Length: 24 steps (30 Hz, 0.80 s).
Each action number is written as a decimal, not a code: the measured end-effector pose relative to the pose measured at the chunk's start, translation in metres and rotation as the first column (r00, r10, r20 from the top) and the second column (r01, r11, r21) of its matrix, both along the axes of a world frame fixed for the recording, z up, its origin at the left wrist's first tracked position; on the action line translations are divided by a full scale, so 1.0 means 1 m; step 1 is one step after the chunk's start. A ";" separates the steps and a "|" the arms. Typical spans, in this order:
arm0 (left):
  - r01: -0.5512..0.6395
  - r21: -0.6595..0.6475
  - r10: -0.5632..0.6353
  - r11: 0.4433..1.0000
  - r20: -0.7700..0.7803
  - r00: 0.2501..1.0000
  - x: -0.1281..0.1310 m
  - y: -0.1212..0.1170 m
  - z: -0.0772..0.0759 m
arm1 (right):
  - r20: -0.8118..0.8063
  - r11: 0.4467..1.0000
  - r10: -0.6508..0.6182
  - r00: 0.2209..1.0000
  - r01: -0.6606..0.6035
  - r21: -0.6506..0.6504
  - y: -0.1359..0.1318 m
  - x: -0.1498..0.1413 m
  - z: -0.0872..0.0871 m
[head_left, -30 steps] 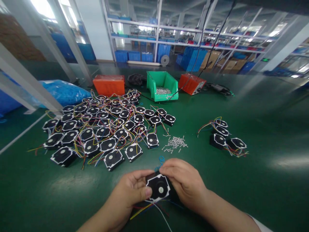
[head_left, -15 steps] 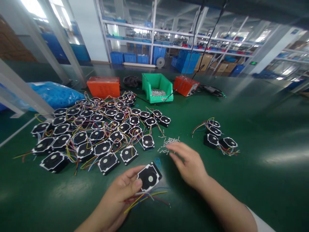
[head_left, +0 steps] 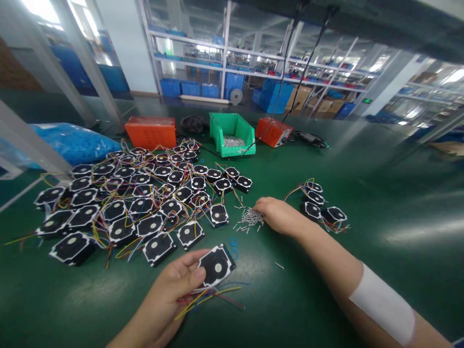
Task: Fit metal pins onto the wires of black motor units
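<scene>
My left hand (head_left: 181,285) is closed around a stepper motor (head_left: 217,267), black and boxy with a white-edged face, a pale round sticker and loose coloured wires (head_left: 217,299) trailing below. Thumb on the face, it keeps the motor raised over the table. At the right edge of a small heap of screws (head_left: 251,217), my right hand (head_left: 277,213) has its fingers drawn together; their tips are partly hidden, so what they grip cannot be made out. Several blue rings (head_left: 233,246) lie between the motor and the heap. One stray screw (head_left: 279,266) rests below my right hand.
Many similar motors (head_left: 152,224) with tangled wires cover the left of the green table (head_left: 326,299); several more (head_left: 313,198) are at the right. Behind stand a green bin (head_left: 232,133) of screws and two orange boxes (head_left: 150,133) (head_left: 273,131). Cables (head_left: 281,87) hang overhead.
My right hand has moved forward onto the screw heap and its fingers have closed together. The stray screw below it now shows. My left hand still holds the motor, with the view slightly shifted.
</scene>
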State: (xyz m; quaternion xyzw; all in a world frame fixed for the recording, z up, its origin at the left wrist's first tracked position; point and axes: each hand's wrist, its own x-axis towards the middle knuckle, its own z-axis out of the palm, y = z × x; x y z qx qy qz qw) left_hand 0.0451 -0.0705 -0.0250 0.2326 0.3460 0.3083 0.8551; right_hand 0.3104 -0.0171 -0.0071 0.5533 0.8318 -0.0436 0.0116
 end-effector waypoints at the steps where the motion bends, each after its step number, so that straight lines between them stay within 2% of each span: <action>1: -0.001 0.000 0.001 1.000 0.007 1.000 0.000 0.000 0.000 | 0.052 1.000 0.029 0.998 -0.029 0.001 0.003 -0.003 0.002; 5: -0.001 0.009 0.001 1.000 0.032 0.999 0.000 0.001 0.001 | 0.209 0.995 0.094 0.973 -0.101 0.024 0.009 -0.015 0.006; 8: -0.026 0.012 0.025 1.000 0.039 0.999 0.000 0.001 0.001 | 0.234 0.997 0.061 0.970 -0.069 0.029 0.010 -0.025 0.003; 15: -0.068 0.021 0.067 0.997 0.043 0.997 -0.001 0.000 0.001 | 0.096 0.984 -0.162 0.982 0.154 0.085 0.004 -0.032 -0.002; 17: -0.073 0.045 0.071 0.996 0.039 0.997 -0.002 0.000 0.003 | -0.073 0.960 -0.266 0.961 0.271 0.068 -0.001 -0.033 -0.003; 18: -0.074 0.058 0.072 0.996 0.040 0.997 -0.002 0.000 0.003 | -0.226 0.936 -0.340 0.913 0.351 0.008 -0.005 -0.033 -0.003; 19: -0.072 0.071 0.069 0.995 0.042 0.997 -0.003 0.000 0.004 | -0.406 0.903 -0.419 0.812 0.419 -0.095 -0.009 -0.034 -0.004; 20: -0.070 0.079 0.066 0.994 0.043 0.997 -0.003 0.000 0.005 | -0.579 0.864 -0.490 0.651 0.449 -0.227 -0.013 -0.036 -0.005; 21: -0.067 0.082 0.064 0.994 0.044 0.997 -0.003 0.000 0.005 | -0.707 0.828 -0.543 0.453 0.429 -0.361 -0.017 -0.038 -0.007; 23: -0.064 0.078 0.061 0.995 0.036 0.997 -0.002 0.001 0.004 | -0.807 0.789 -0.585 0.082 0.289 -0.542 -0.025 -0.044 -0.009; 24: -0.067 0.074 0.065 0.995 0.027 0.998 -0.001 0.001 0.003 | -0.804 0.780 -0.591 -0.065 0.209 -0.591 -0.029 -0.047 -0.011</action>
